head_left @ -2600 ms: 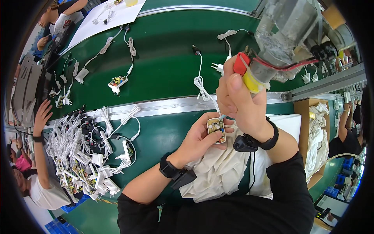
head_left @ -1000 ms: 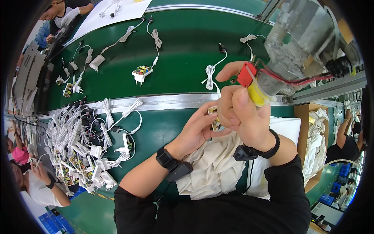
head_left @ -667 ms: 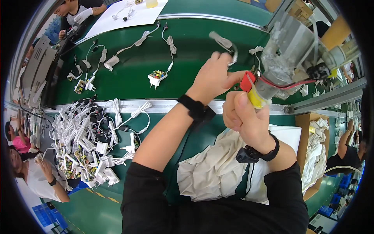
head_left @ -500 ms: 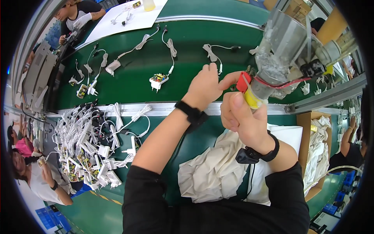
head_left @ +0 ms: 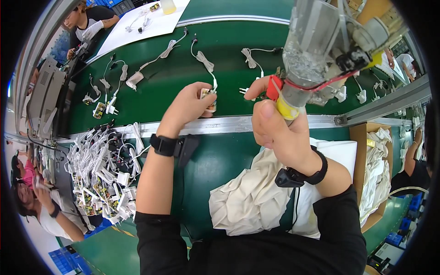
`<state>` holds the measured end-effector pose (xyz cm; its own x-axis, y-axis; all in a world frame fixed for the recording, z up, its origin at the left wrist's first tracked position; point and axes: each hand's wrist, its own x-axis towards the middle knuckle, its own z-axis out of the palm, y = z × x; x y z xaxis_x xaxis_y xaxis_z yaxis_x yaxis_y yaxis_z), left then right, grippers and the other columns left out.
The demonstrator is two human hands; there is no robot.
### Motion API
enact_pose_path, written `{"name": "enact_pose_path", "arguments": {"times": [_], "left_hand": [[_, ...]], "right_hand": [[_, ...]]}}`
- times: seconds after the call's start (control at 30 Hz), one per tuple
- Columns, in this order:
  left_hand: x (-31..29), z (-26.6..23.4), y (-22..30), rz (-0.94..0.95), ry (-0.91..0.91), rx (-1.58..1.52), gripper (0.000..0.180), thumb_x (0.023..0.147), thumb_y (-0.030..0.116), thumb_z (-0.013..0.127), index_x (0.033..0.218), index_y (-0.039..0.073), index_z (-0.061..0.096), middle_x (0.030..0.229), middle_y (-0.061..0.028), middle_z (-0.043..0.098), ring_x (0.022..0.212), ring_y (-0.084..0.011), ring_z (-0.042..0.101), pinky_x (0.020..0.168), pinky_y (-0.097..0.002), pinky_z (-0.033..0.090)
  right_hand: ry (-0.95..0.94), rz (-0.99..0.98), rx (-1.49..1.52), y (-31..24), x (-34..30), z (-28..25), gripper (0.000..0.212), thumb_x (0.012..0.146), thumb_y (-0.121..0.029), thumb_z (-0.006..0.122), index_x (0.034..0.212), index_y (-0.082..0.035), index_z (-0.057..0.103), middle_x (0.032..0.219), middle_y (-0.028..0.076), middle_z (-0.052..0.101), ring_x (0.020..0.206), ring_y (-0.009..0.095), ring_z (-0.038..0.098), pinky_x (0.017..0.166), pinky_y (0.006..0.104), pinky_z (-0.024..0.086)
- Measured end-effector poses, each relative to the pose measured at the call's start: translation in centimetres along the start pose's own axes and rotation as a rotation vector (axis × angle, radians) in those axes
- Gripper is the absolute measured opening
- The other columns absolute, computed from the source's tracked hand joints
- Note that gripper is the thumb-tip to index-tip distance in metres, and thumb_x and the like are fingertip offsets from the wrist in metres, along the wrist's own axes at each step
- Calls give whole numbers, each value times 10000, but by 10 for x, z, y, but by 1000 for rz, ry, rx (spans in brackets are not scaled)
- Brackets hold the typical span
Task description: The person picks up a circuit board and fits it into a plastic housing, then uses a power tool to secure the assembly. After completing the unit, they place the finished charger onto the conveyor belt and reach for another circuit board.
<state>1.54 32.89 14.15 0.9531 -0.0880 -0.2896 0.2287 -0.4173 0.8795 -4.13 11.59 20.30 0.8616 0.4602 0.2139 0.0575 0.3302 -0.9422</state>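
My left hand (head_left: pixel 189 104) is closed on a white plug charger with its circuit board exposed (head_left: pixel 210 101), on the far green surface. A tied white cord (head_left: pixel 205 62) runs up from this charger to a dark plug end. My right hand (head_left: pixel 282 133) wraps the lower end of a taped clear-tube tool (head_left: pixel 308 50), with a yellow band (head_left: pixel 288 110) and red wires. Its index finger reaches beside the tool's red part (head_left: pixel 274 87). Partly hidden behind that finger is another white charger (head_left: pixel 244 91), whose tied cord (head_left: pixel 250 59) lies beyond.
A heap of corded chargers (head_left: pixel 103 169) stands at left. Crumpled cream cloth (head_left: pixel 252 197) lies before me, beside a cardboard box (head_left: pixel 360 183) of similar cloth. A metal rail (head_left: pixel 224 123) crosses the bench. More chargers lie far left. Other people sit at left and right.
My left hand has moved left, from beside the right hand, onto the exposed-board charger, which has shifted right. My right hand and the tool have moved slightly left.
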Motion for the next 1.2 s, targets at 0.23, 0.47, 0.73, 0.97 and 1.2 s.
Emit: {"name": "enact_pose_path", "arguments": {"times": [0.23,0.47,0.73,0.97,1.2], "left_hand": [[-55,81,-16,-30,-215,-861,261,929,127,458,1163,23,410,1126,-122,556,960,-194,608,698,-294,558],[-76,119,-31,51,-496,-807,346,923,88,463,1252,57,358,1196,-94,531,1045,-172,567,731,-284,550],[-77,117,-34,100,-543,-854,367,907,47,476,1252,79,355,1221,-75,523,1064,-161,555,736,-276,547],[-78,117,-34,130,-558,-870,377,902,40,477,1255,75,349,1230,-75,520,1058,-158,557,727,-270,548],[-72,113,-38,66,-452,-906,381,898,31,457,1266,64,363,1175,-74,537,997,-148,577,682,-274,560]], "right_hand": [[79,-77,-62,2,4,-3,415,917,-364,503,1071,8,400,545,-43,367,440,20,298,401,190,236],[103,-72,-84,2,6,-2,405,915,-382,499,1046,-12,403,536,-37,358,433,23,301,394,192,236],[91,-72,-72,16,7,-5,383,908,-401,507,997,-45,399,519,-33,351,425,25,304,388,194,231],[61,-93,-114,15,7,-6,387,916,-408,485,1009,-42,400,516,-32,354,419,27,304,389,196,226],[63,-32,-98,4,5,3,421,932,-422,437,1080,-34,369,513,-32,344,416,31,283,393,201,222]]}}
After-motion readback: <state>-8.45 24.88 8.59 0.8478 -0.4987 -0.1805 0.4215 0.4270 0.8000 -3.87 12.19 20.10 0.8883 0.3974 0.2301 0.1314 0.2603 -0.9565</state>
